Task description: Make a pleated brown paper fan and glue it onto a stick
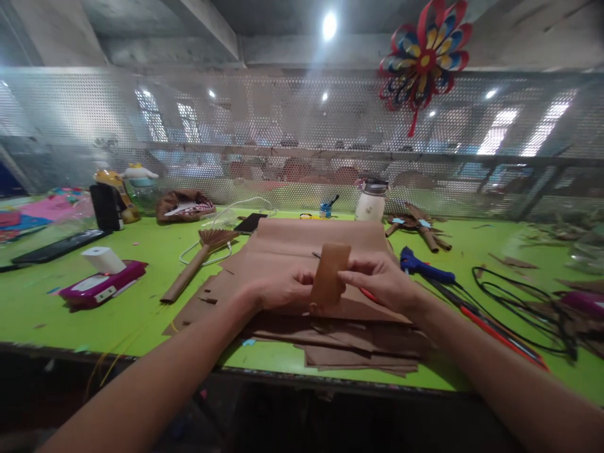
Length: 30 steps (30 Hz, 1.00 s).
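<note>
The brown paper point(334, 272) is held up in front of the person, over the middle of a pile of brown sheets point(278, 242). The right hand point(380, 281) has thumb and forefinger pinched on its right edge; the left hand point(290, 289) is closed on the left edge, fingertips partly hidden. A hard or uneven pinch could crease it, and pulling the hands apart might tear it; if both loosened, it could drop onto the pile and be hard to pick out, the colours being so alike. The right forearm lies near the glue gun point(427, 267) and a looped cable point(507, 314), so a wide swing of that elbow might snag or shift them. The paper looks thin, roughly rectangular, taller than wide and slightly tilted, with a dull, warm surface; it is too blurred to tell whether it is folded. Further out on the green tabletop point(151, 327) lie a paper fan point(193, 264), left, and a pale bottle point(370, 204), behind.
</note>
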Tool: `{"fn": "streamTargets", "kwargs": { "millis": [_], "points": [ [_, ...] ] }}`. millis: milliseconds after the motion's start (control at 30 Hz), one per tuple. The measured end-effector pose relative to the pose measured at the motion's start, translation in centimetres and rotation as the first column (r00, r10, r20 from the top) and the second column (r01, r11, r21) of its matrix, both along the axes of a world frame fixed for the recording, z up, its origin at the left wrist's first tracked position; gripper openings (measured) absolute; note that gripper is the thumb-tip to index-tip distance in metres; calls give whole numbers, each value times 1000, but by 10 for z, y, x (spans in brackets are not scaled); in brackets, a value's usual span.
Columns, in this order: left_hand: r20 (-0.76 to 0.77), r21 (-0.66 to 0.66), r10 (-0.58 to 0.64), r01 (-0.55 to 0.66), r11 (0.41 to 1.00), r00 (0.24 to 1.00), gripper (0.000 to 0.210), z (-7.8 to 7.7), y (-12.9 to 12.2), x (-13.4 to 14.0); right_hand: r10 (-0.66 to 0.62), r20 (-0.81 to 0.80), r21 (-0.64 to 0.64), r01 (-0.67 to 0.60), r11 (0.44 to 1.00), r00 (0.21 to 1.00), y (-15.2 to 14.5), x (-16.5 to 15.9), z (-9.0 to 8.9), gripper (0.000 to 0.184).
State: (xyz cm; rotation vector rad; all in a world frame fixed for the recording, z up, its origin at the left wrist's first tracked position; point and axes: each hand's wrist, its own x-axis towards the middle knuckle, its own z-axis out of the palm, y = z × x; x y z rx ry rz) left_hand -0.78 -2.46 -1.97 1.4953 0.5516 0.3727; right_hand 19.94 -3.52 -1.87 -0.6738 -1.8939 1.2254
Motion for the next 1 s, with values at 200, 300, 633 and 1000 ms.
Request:
{"fn": "streamTargets", "kwargs": {
  "millis": [200,300,633,1000],
  "points": [
    [-57,307,365,-331,892,929,36,5,15,-2,-83,362,65,63,996,929,11,1,-7,29],
    [-140,524,336,-218,823,932,34,0,19,-1,-168,440,153,111,982,882,14,-4,-17,27],
    [-353,745,375,15,667,857,20,-11,28,-6,-303,453,459,72,886,839,20,-12,-30,16],
    [-389,809,365,124,575,846,17,-21,34,-6,-359,529,644,-89,760,769,23,-15,-36,16]
  ]
}}
